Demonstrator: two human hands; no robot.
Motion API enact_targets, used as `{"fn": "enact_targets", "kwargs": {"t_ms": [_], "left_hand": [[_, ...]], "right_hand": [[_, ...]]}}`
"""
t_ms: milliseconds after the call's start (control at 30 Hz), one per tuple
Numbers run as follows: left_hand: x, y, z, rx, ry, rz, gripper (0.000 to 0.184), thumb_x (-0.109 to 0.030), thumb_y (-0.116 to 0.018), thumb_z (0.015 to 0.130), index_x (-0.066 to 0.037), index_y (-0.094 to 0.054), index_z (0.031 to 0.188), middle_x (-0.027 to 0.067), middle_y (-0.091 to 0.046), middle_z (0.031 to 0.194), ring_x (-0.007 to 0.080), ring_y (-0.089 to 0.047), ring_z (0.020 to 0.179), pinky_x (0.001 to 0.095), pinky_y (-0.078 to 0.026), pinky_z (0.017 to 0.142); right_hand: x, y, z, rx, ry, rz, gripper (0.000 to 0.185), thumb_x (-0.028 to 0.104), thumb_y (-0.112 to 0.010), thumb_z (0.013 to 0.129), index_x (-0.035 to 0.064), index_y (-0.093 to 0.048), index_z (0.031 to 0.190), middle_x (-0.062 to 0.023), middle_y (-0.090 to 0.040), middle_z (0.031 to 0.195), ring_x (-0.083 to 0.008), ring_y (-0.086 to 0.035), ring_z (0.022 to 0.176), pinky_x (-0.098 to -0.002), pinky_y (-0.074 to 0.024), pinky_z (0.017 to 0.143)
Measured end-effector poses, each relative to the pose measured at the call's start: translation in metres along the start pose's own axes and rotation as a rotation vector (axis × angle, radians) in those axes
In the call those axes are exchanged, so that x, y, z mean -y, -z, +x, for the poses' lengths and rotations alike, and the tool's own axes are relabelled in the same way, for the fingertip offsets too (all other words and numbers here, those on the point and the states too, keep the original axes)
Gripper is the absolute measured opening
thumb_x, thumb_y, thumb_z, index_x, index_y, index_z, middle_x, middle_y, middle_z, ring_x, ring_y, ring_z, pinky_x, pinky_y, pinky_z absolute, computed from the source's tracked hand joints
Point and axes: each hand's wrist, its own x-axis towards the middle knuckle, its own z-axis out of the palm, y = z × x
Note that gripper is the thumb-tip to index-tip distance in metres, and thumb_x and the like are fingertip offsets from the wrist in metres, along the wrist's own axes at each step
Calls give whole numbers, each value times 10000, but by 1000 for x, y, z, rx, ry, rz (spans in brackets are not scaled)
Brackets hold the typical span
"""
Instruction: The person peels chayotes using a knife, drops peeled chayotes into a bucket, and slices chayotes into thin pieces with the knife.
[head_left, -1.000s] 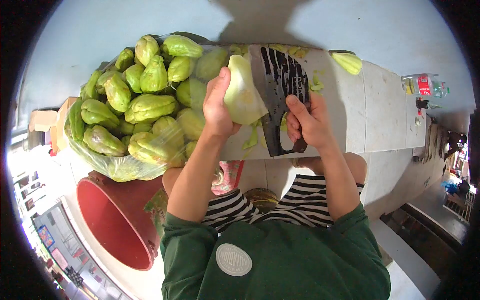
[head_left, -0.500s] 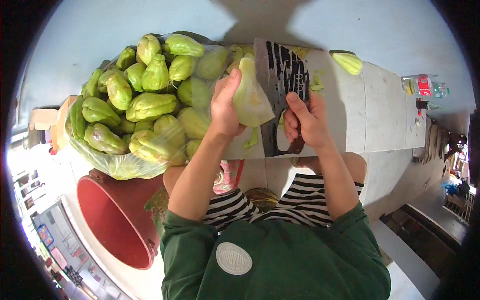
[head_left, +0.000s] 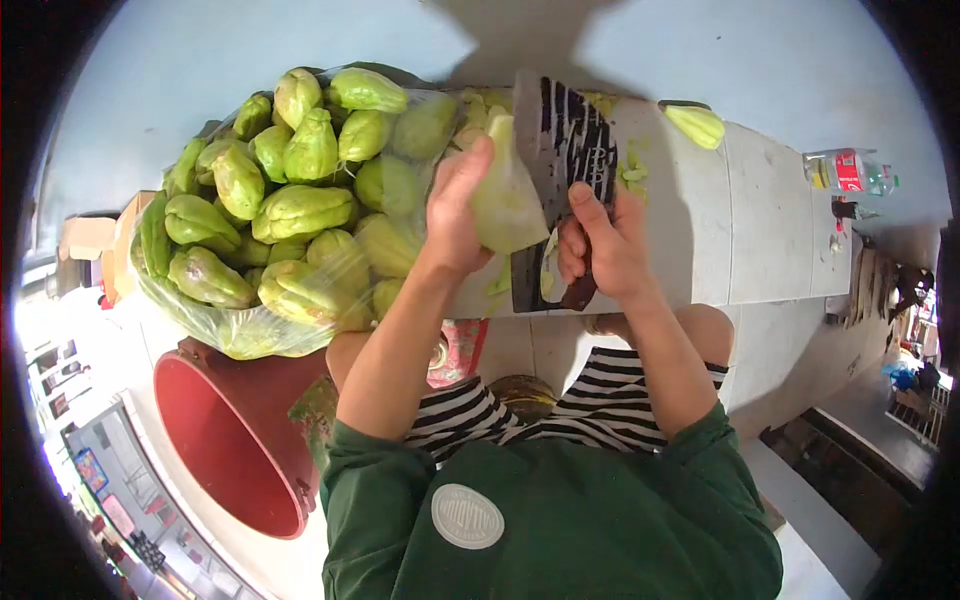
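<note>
While clasping a pale chayote [head_left: 506, 208] in curled left hand [head_left: 460, 208] above the surface [head_left: 705, 235], grips a cleaver [head_left: 560, 165] in closed right hand [head_left: 604, 238]. Judged mostly bare of skin. Noted right: peel scraps [head_left: 632, 172]; farther right, near far edge, a light-green chayote [head_left: 694, 126], apparently peeled. Remaining, at left: many skin-on chayotes [head_left: 302, 216] in clear bag [head_left: 245, 342].

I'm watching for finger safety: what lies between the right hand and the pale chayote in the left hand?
The broad knife blade lies between the right hand and the pale chayote; the head view shows it.
</note>
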Motion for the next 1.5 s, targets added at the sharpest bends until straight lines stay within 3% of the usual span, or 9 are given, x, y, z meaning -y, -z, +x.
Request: {"fn": "enact_targets", "kwargs": {"t_ms": [267,333,433,667,800,900,967,1067,1500], "left_hand": [[2,-2,1,-30,-6,11,466,-445,-516,925,12,-604,948,98,-626,796,186,-614,673,325,-511,605],[2,4,3,9,36,35,523,-504,-511,907,-63,-530,1188,93,-607,983,221,-614,853,366,-520,740],[0,-3,0,-34,16,-53,468,-435,-517,925,22,-604,969,112,-633,838,195,-626,714,328,-523,637],[-2,2,0,-32,20,-6,452,-420,-496,938,15,-600,1004,114,-632,858,196,-625,735,324,-521,653],[-3,10,8,-114,3,-21,554,-525,-424,938,-64,-513,1230,119,-625,1013,251,-614,914,385,-502,813],[-4,18,17,-128,-163,-170,563,-528,-329,970,-59,-501,1230,138,-625,1026,280,-607,934,411,-486,846],[1,23,23,-130,-307,-223,606,-546,-221,989,-50,-476,1228,151,-617,1027,313,-593,949,432,-471,863],[13,26,29,-219,-478,-111,608,-553,-214,989,-56,-465,1234,147,-609,1023,309,-586,961,432,-460,881],[21,17,18,-157,-661,-212,560,-471,-286,1016,27,-464,1203,147,-533,1066,260,-534,985,414,-462,885]], "right_hand": [[-4,7,3,47,19,-60,344,362,-589,946,74,-450,819,12,-439,541,-105,-468,395,-282,-405,374],[-4,6,2,46,11,-45,343,363,-589,946,75,-451,821,12,-440,542,-104,-468,396,-280,-403,373],[-5,5,2,45,3,-21,344,364,-588,946,78,-449,816,14,-440,542,-103,-467,395,-279,-399,371],[-1,4,2,76,-25,-15,351,356,-591,946,86,-435,787,17,-430,524,-103,-470,394,-284,-402,373],[-6,6,2,86,-17,-87,336,328,-589,949,76,-445,781,16,-436,522,-91,-464,392,-282,-402,380],[-11,3,1,-19,108,-225,269,257,-582,947,48,-476,815,-34,-462,494,-174,-513,393,-308,-422,408],[-19,-1,0,-156,652,-977,149,155,-588,901,28,-511,884,-102,-526,589,-286,-568,485,-358,-455,451],[-52,-3,1,-86,859,-1056,148,106,-606,841,31,-526,940,-145,-553,747,-360,-583,611,-403,-481,498],[-56,-19,-16,70,874,-1174,288,150,-665,770,28,-519,985,-115,-518,833,-285,-600,624,-373,-498,502]]}}
